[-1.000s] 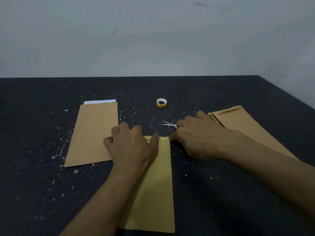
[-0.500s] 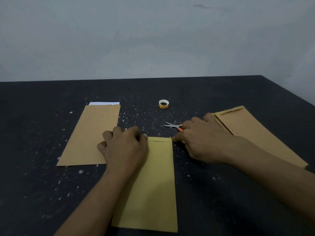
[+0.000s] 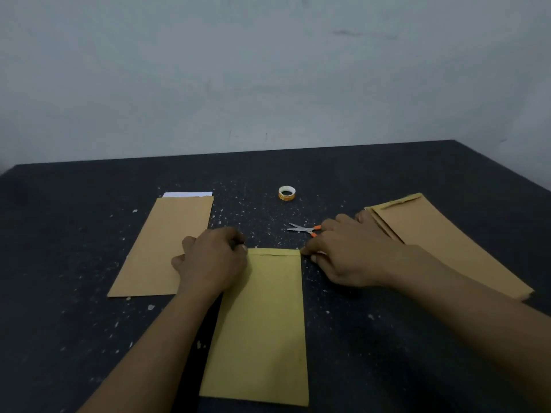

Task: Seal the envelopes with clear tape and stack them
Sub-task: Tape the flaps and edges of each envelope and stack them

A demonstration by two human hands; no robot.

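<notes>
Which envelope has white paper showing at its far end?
The brown envelope on the left: a white sheet shows past its far edge. The yellow middle envelope and the right-hand stack show none.

Open table (image 3: 89, 338) lies near left and far back; scissors (image 3: 299, 228) and tape roll (image 3: 286, 193) sit beyond the middle envelope (image 3: 262, 323).

Single head-worn wide-angle view, facing forward and down across a speckled black table (image 3: 59, 263), close above a yellow paper envelope (image 3: 265, 323) at centre, pale grey wall (image 3: 268, 84) filling the upper frame
</notes>
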